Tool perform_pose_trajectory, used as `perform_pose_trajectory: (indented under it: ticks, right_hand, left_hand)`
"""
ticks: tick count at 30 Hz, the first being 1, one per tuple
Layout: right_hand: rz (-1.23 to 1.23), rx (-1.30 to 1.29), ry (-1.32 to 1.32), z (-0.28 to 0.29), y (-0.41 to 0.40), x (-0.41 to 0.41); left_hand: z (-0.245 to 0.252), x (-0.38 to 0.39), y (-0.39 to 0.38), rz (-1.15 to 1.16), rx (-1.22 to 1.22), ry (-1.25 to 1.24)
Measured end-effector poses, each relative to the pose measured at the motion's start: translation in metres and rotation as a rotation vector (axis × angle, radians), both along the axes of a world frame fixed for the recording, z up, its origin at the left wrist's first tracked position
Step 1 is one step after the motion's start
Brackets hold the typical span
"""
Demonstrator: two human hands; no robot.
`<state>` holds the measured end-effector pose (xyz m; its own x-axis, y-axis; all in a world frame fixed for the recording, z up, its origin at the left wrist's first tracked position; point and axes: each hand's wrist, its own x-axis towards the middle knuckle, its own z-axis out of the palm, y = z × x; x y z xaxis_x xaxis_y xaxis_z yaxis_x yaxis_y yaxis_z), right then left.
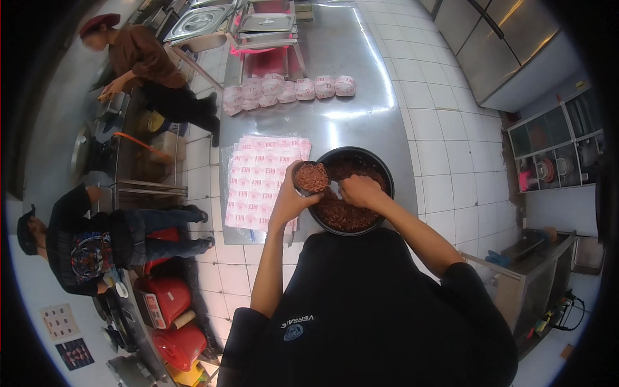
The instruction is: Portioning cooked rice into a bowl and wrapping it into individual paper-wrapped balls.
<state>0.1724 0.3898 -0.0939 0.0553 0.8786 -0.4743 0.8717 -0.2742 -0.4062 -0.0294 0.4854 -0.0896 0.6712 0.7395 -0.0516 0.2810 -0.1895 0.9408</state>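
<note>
My left hand grips a dark cup heaped with reddish-brown cooked rice, held over the left rim of a round black pot. Inside that pot lies more of the same rice. My right hand reaches into the pot with its fingers curled down; a pale, shiny piece, perhaps a utensil, shows beside them, and whether I hold it I cannot tell. Left of the pot lies a stack of printed wrapping paper sheets. Several round paper-wrapped portions form a row farther up the steel table.
A metal rack with lidded steel pans stands at the table's far end. Two people stand at the counters on the left. Red lidded bins are at lower left. White floor tiles run along the table's right side.
</note>
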Motion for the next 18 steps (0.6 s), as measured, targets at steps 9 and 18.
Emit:
perform_pose_trajectory:
  ticks: [9,18]
  right_hand:
    - [0.019,-0.087,0.215,-0.013,-0.008,0.011]
    - [-0.007,0.112,0.508,-0.010,-0.042,0.036]
  left_hand:
    - [0.004,0.000,-0.002,-0.014,-0.092,-0.049]
    - [0.010,0.000,-0.010,0.000,-0.050,-0.023]
